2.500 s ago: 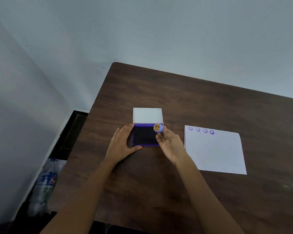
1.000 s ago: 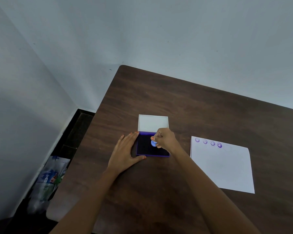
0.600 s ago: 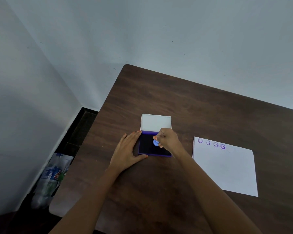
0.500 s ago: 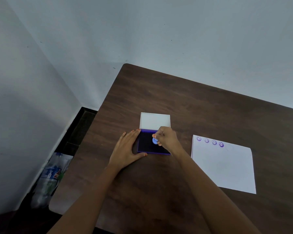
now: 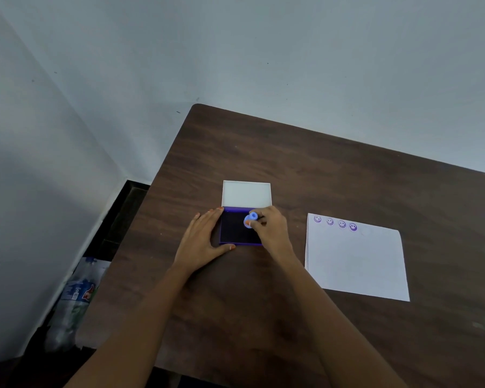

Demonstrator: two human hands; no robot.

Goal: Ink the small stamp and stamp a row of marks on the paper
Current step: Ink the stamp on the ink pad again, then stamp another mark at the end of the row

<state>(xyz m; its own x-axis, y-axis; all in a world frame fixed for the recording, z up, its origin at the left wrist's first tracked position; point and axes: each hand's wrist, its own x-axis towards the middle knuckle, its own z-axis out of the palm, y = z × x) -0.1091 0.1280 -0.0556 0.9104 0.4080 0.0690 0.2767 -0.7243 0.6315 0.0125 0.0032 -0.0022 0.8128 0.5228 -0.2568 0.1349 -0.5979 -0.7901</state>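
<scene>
A small round light-blue plastic stamp (image 5: 249,220) sits over the right part of the dark pad of a purple-rimmed rectangular ink pad (image 5: 235,229). A smaller blue knob shows at its far end. It is somewhat blurred, so whether its face touches the ink cannot be told. The right hand (image 5: 273,229) pinches the stamp, with the fingers curled round it and the thumb tip on its near side.

The ink pad lies near the middle of the dark brown wooden table (image 5: 333,169). Its white rectangular lid (image 5: 246,194) is folded open on the far side. The left hand (image 5: 200,242) lies flat on the table against the pad's left edge. Its fingers are straight and pressed together and point away, and the thumb is spread out along the pad's near edge.

To the right of the pad, apart from it, lies a white rectangular sheet of paper (image 5: 356,261). A row of four purple smiley-face marks (image 5: 342,224) runs along its far edge from the left corner. The rightmost mark is the darkest and the others are paler. The rest of the sheet is blank.

On the floor left of the table, by the pale grey wall (image 5: 235,51), lie some clear plastic bottles (image 5: 76,298).
</scene>
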